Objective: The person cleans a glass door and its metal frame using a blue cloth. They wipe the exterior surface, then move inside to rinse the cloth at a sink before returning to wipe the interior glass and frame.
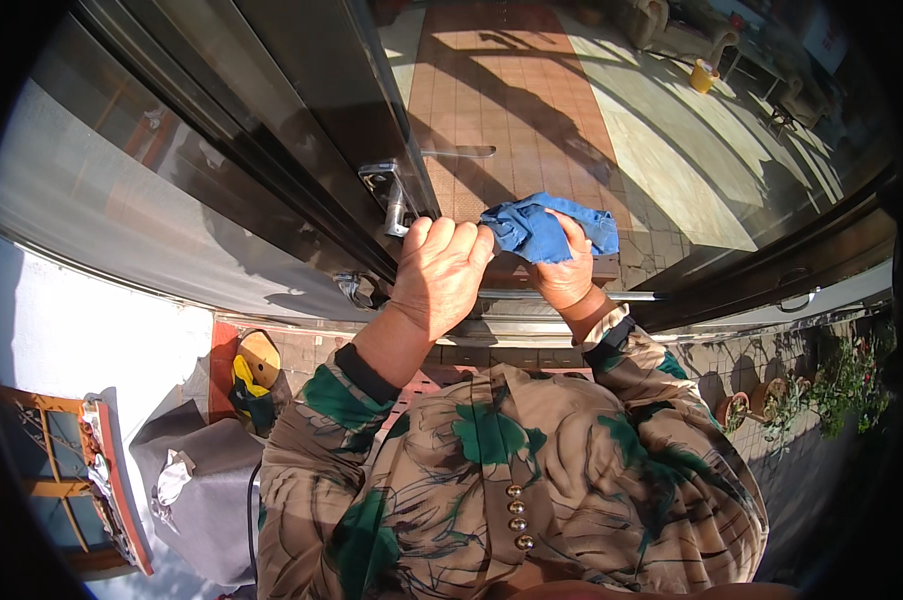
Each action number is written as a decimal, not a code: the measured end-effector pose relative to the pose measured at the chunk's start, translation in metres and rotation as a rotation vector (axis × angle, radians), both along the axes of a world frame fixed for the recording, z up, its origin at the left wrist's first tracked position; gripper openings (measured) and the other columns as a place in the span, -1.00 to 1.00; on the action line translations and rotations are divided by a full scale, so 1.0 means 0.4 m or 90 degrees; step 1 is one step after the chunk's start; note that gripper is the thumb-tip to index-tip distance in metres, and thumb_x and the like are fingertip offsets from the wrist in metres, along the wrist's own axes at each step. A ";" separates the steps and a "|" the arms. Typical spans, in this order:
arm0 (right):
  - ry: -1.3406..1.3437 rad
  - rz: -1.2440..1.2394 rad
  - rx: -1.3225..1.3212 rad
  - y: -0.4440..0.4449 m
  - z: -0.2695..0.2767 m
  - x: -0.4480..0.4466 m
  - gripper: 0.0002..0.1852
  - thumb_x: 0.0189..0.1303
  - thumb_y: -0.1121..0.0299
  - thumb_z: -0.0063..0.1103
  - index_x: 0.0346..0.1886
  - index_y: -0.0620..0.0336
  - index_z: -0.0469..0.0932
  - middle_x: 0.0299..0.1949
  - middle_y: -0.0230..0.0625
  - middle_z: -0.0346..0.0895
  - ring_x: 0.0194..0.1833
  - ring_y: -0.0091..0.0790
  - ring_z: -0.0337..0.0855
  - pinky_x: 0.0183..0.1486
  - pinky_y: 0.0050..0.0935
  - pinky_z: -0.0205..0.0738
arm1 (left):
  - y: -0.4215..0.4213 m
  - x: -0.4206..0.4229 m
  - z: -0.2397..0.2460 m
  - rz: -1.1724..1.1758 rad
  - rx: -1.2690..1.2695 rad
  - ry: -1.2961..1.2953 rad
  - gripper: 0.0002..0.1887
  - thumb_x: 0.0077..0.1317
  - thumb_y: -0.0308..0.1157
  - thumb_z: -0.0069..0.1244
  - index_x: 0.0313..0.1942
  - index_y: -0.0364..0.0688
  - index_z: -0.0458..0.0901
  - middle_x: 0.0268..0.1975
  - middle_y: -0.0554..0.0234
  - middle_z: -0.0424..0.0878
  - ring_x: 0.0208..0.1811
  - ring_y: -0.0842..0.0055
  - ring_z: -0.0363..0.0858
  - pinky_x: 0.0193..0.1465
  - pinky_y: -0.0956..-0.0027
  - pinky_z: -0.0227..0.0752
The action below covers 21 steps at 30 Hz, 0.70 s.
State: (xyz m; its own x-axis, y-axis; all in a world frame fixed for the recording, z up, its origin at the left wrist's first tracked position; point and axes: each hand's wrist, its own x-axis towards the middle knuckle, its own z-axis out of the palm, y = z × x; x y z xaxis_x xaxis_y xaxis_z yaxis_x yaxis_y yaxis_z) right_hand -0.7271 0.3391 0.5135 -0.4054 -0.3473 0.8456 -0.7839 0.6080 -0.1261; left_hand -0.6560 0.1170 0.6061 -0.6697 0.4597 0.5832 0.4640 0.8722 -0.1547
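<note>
My left hand point(442, 274) is wrapped around the metal lever handle point(397, 214) of a dark-framed glass door point(331, 82). Most of the lever is hidden under the fingers. A crumpled blue cloth point(538, 229) is in my right hand point(568, 274), thumb on top, just right of the left fist. Through or past the door frame, the cloth shows against a sunlit floor; whether it touches glass I cannot tell. Another handle point(460, 151) shows beyond the door edge.
Below the left hand is a second metal fitting point(358, 289). A grey-covered box-like object point(204, 487) stands at lower left, near a yellow-and-black item point(253, 379). Potted plants point(770, 401) line the right. Inside are a yellow bucket point(703, 76) and a sofa point(680, 37).
</note>
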 end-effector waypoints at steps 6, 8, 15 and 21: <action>-0.067 -0.049 0.057 0.125 -0.124 0.011 -0.44 -0.01 0.52 0.54 0.15 -0.13 0.77 0.20 -0.19 0.68 -0.01 0.00 0.85 0.02 -0.14 0.81 | -0.028 -0.006 -0.006 0.028 -0.111 -0.025 -0.71 0.27 -0.27 0.29 -0.01 -0.03 0.75 -0.23 0.45 0.57 -0.09 0.43 0.55 0.22 0.21 0.34; -0.099 -0.059 0.038 0.157 -0.149 0.012 -0.45 -0.07 0.44 0.61 0.11 -0.13 0.79 0.21 -0.16 0.66 0.03 -0.01 0.82 0.01 -0.13 0.78 | -0.029 -0.010 -0.005 0.017 -0.112 0.000 -0.73 0.28 -0.26 0.29 -0.03 -0.03 0.74 -0.23 0.45 0.57 -0.08 0.43 0.54 0.26 0.21 0.33; -0.047 -0.133 0.131 0.168 -0.205 0.006 -0.50 -0.09 0.36 0.66 0.04 -0.18 0.82 0.27 -0.11 0.62 0.11 0.06 0.76 0.06 -0.08 0.73 | -0.019 0.015 -0.006 0.038 -0.041 -0.022 -0.67 0.17 -0.26 0.41 -0.07 -0.01 0.74 -0.18 0.45 0.58 -0.01 0.37 0.55 0.33 0.16 0.34; -0.076 -0.095 0.072 0.170 -0.214 0.021 -0.46 -0.05 0.49 0.51 0.10 -0.18 0.79 0.22 -0.18 0.68 0.26 0.10 0.64 0.21 0.04 0.60 | -0.006 0.040 0.005 0.045 0.026 -0.047 -0.58 0.21 -0.25 0.42 0.08 -0.08 0.76 -0.05 0.36 0.67 0.12 0.34 0.60 0.49 0.10 0.30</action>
